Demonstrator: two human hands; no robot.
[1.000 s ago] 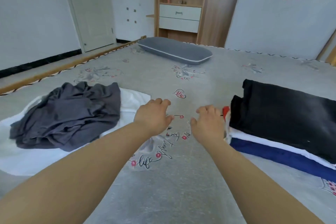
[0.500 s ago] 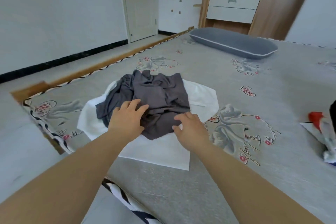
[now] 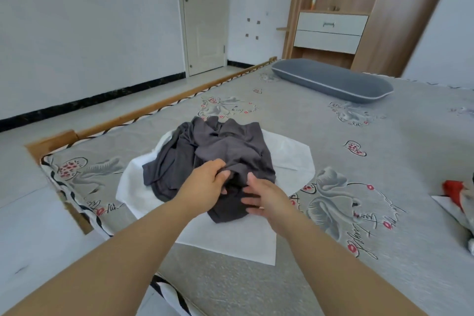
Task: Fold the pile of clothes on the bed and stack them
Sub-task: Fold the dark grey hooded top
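Head view: we see both forearms reaching over the near edge of the bed (image 3: 333,151). Our left hand (image 3: 205,188) has its fingers curled into a bunched fold of the dark grey garment (image 3: 220,151), pinching the cloth. Our right hand (image 3: 264,196) lies just beside it, fingers fairly straight and spread, touching the garment's near edge; we cannot tell whether any cloth is caught under them. Grey garment is crumpled, lying on top of a white garment (image 3: 287,159) spread flat on the patterned grey sheet, near the left edge of the bed. Far right edge of view: part of a red and white cloth (image 3: 455,191), well apart from the hands. Grey pillow (image 3: 331,81) at the far end. Wooden shelf unit (image 3: 331,7) and closed door (image 3: 205,15) beyond the bed.
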